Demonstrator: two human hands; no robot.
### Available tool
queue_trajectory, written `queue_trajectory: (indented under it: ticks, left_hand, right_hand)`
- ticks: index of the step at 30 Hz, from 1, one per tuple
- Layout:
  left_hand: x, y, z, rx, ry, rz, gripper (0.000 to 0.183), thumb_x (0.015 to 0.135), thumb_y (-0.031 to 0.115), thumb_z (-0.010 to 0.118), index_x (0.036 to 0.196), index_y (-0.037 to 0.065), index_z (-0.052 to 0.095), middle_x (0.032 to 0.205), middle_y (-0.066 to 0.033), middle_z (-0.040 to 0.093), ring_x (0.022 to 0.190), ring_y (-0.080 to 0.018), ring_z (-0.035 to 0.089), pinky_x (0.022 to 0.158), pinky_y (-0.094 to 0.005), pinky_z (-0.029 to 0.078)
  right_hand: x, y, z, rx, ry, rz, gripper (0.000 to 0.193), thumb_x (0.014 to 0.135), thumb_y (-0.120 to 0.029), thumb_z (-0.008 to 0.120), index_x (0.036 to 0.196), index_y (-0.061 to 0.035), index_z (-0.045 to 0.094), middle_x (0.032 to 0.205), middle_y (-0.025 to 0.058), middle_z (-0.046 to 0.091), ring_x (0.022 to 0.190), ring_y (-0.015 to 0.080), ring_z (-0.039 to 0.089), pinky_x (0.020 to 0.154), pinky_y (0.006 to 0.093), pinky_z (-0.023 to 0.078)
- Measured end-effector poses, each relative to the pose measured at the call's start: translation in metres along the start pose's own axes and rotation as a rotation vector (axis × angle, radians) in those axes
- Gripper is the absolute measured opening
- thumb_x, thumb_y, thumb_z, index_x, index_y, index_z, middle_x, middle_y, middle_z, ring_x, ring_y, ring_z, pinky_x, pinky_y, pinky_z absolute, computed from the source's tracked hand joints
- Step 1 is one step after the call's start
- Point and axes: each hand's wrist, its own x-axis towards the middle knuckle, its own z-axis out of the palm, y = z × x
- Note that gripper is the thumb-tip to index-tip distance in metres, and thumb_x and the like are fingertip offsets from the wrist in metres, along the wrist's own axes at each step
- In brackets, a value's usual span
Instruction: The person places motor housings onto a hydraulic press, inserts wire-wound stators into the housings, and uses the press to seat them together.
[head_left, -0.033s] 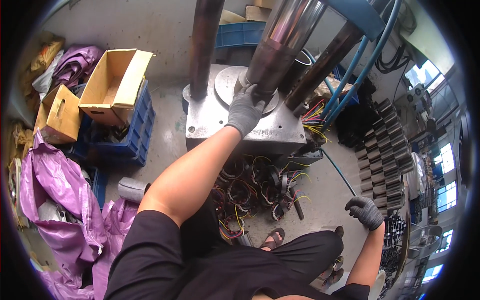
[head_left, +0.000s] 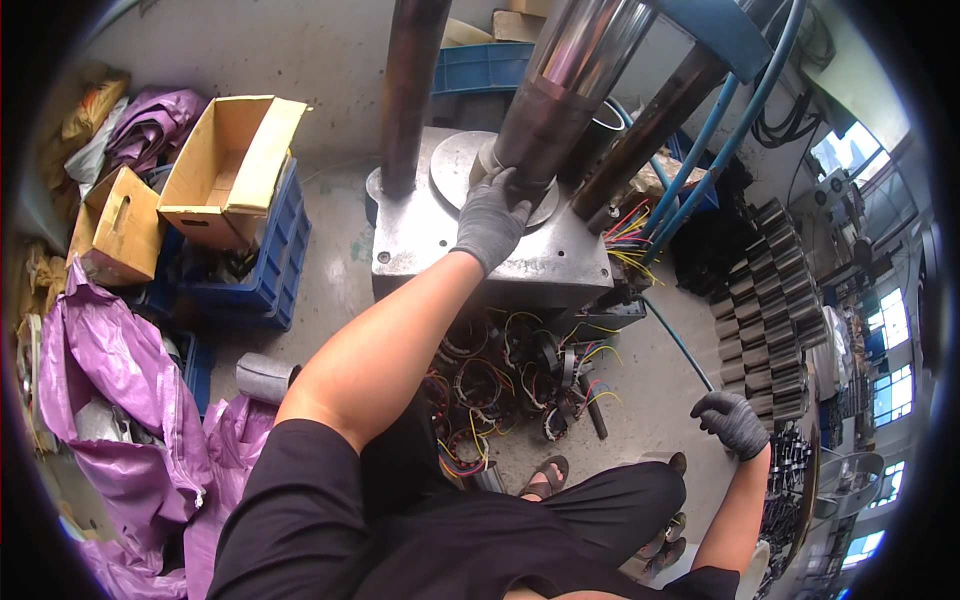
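Steel cylinder (head_left: 560, 110): shiny, upright; left hand (head_left: 490, 220) touching.

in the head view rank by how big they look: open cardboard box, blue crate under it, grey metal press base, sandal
1. grey metal press base
2. open cardboard box and blue crate look too alike to rank; the box partly hides the crate
3. sandal

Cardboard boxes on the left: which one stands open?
The larger box, atop the blue crate; its flaps stand up. The smaller box beside it is closed.

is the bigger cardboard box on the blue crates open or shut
Open. The cardboard box sits tilted on the blue crates with its flaps folded outward, and its bare brown inside shows. Whether anything lies deep inside cannot be told.
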Motion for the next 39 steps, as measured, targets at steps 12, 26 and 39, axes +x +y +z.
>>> queue_trajectory:
  ticks: [12,26,39]
  left_hand:
    - [0.002,-0.003,0.000,-0.004,-0.011,-0.006,0.059,0.092,0.024,0.071,0.145,0.006,0.053,0.149,-0.0181,0.053,0.137,-0.0368,0.049,0.118,-0.0430,0.039]
    - [-0.001,-0.007,-0.009,0.048,-0.067,-0.008,0.060,0.092,0.024,0.070,0.147,0.008,0.052,0.155,-0.0154,0.047,0.141,-0.0348,0.046,0.120,-0.0424,0.038]
    - [0.000,-0.006,-0.012,0.042,-0.075,-0.034,0.057,0.092,0.024,0.069,0.144,0.007,0.056,0.153,-0.0143,0.051,0.139,-0.0336,0.048,0.119,-0.0412,0.039]
  right_hand:
    - [0.001,0.001,0.003,0.096,0.049,-0.028,0.018,0.086,-0.005,0.060,0.098,0.0008,0.072,0.088,0.0063,0.073,0.075,0.0145,0.068,0.069,0.0309,0.056]
    - [0.109,-0.072,-0.138,-0.113,1.292,-0.365,0.048,0.100,-0.012,0.061,0.147,-0.0065,0.055,0.127,0.0118,0.069,0.111,0.0186,0.065,0.099,0.0330,0.050]
    - [0.014,0.004,-0.030,0.149,0.119,-0.141,0.047,0.087,0.009,0.060,0.130,-0.0067,0.067,0.106,0.0079,0.073,0.097,0.0174,0.070,0.076,0.0348,0.059]
